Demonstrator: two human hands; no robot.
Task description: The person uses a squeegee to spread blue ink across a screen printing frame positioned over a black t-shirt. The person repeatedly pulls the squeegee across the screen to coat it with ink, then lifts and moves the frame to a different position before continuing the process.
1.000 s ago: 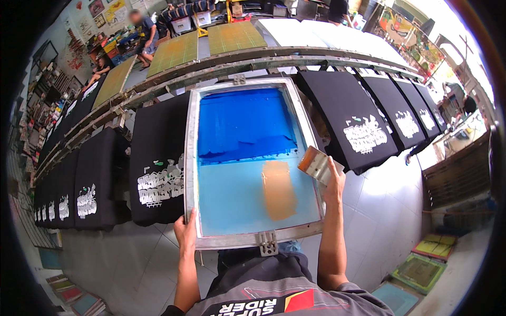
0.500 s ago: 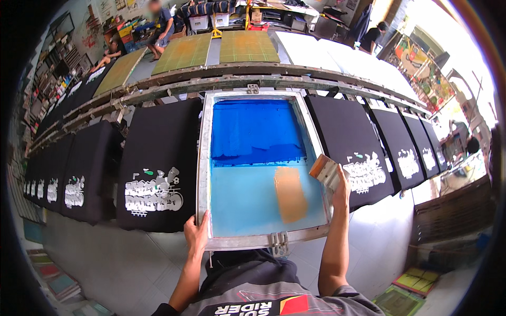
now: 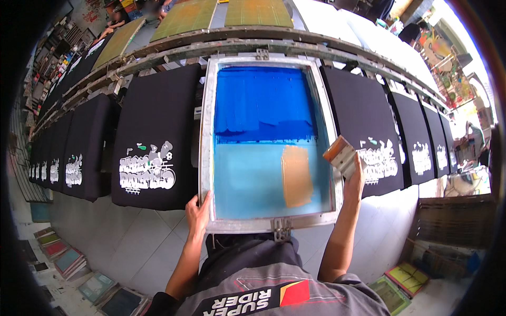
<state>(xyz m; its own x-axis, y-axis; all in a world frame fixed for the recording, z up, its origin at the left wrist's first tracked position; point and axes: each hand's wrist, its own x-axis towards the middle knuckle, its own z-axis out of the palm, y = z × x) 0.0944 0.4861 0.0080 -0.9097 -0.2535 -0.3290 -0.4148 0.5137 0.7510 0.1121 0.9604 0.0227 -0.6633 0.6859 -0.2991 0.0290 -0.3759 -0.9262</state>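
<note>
Along the left edge of the frame, black T-shirts point(image 3: 66, 147) with white graphic prints hang in a curving row on their boards, and at lower left flat coloured books or pads point(image 3: 66, 260) lie stacked on the pale floor. Nearer the middle we see a larger black shirt point(image 3: 153, 134) whose white block print carries small green and red accents. Our left hand point(image 3: 199, 213) grips the lower left corner of the metal-framed printing screen point(image 3: 208, 137), fingers wrapped over its rim. That screen sits at centre frame, its upper half coated in deep blue ink point(image 3: 263, 102), its lower half pale blue with a tan rectangular patch point(image 3: 297, 175) toward the right. Our right hand point(image 3: 354, 176) is closed around a wooden-handled squeegee point(image 3: 340, 154), held just over the screen's right rail. Right of it, more printed black shirts point(image 3: 369, 126) curve away toward the upper right. At lower right, green and yellow flat packets point(image 3: 403, 282) lie on the floor beside a brown woven mat point(image 3: 453, 221).
</note>
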